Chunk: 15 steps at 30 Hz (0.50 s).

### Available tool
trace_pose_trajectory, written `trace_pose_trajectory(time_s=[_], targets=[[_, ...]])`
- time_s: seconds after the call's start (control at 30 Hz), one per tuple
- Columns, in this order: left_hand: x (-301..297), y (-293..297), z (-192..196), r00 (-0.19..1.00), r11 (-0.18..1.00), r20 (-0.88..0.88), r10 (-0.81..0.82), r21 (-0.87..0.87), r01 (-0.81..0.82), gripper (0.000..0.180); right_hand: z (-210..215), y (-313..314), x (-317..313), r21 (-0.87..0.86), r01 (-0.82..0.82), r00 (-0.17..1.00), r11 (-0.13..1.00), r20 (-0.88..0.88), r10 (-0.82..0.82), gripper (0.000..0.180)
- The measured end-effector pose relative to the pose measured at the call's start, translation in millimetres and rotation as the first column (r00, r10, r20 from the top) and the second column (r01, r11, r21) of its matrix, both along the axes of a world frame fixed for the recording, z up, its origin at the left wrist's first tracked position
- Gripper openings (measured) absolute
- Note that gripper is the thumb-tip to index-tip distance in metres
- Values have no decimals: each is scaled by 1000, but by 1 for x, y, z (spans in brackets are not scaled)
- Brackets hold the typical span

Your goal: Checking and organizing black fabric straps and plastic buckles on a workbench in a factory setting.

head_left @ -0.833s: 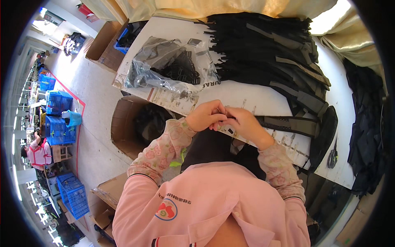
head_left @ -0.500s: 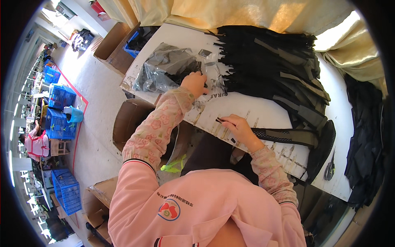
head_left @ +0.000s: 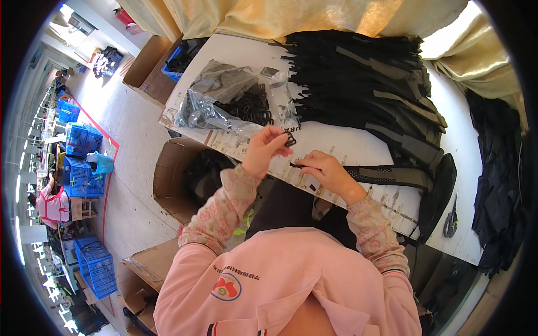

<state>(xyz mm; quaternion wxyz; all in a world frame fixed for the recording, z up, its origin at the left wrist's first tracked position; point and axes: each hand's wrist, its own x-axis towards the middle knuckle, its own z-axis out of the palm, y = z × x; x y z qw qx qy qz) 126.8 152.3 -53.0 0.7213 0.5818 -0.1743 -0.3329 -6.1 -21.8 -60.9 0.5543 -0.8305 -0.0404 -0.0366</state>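
Observation:
My left hand (head_left: 263, 151) pinches a small black rectangular buckle (head_left: 290, 139) above the front edge of the white table (head_left: 330, 137). To its right, my right hand (head_left: 330, 175) is closed on the narrow dark end of a black strap (head_left: 386, 175). The strap runs right along the tabletop and has a perforated section. The buckle and the strap end are close but apart. Behind my left hand lies an open clear plastic bag (head_left: 207, 103) with many black buckles (head_left: 253, 103) spilling inside it.
A wide pile of black straps (head_left: 358, 78) covers the table's back. Scissors (head_left: 450, 224) lie at the right, near hanging black cloth (head_left: 496, 185). Cardboard boxes (head_left: 171, 173) stand beside the table at left. Yellow curtains (head_left: 314, 17) hang behind. Blue crates (head_left: 95, 263) and a person (head_left: 53, 204) are far left.
My left hand has come back from the plastic bag toward my right hand, bringing a buckle. My right hand keeps hold of the strap end with little movement.

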Motion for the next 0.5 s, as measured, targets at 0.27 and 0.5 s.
trace_pose_trajectory(time_s=[0.27, 0.5], targets=[[-42, 10, -30, 777, 927, -617, -125, -353, -131, 13, 11, 4, -5, 133, 85, 994, 988, -79, -74, 23], [-46, 6, -39, 642, 845, -726, -245, -485, -226, 18, 22, 17, -11, -54, 33, 978, 998, 210, -21, 36]])
